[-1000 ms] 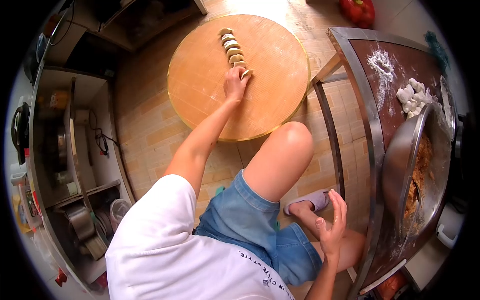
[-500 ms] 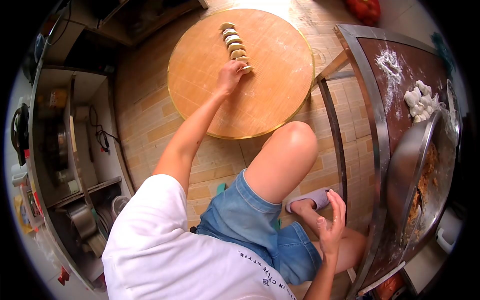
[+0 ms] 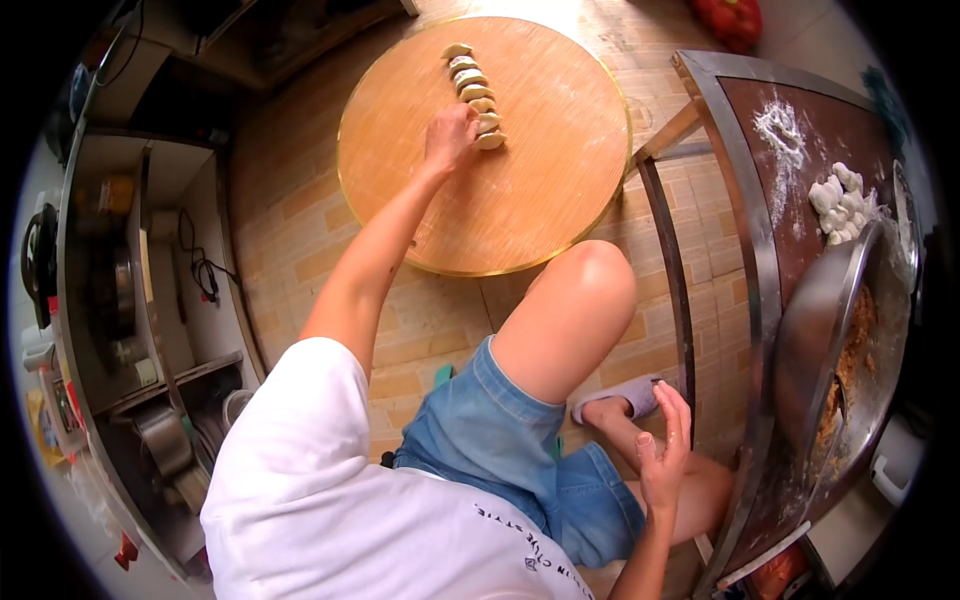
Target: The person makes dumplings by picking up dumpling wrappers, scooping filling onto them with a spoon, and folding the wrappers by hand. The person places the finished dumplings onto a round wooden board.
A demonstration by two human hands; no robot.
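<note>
A row of pale dumplings lies on a round wooden board, running from its far edge toward the middle. My left hand is at the near end of this row, on its left side. Its fingers are bent, with the tips close against the left ends of the dumplings. The back of the hand hides whether they grip one. The nearest dumpling lies flat, apart from my fingers. My right hand is raised beside my right leg, thumb apart from the extended fingers, holding nothing.
At right, a metal-framed brown table carries scattered flour, a pile of white dough pieces and a tilted metal bowl of brownish filling. Open shelves stand left. A red bag sits at the back.
My left hand has let go of the nearest dumpling and shifted slightly up and left along the row. That dumpling now lies on the board. My right hand stays about where it was.
</note>
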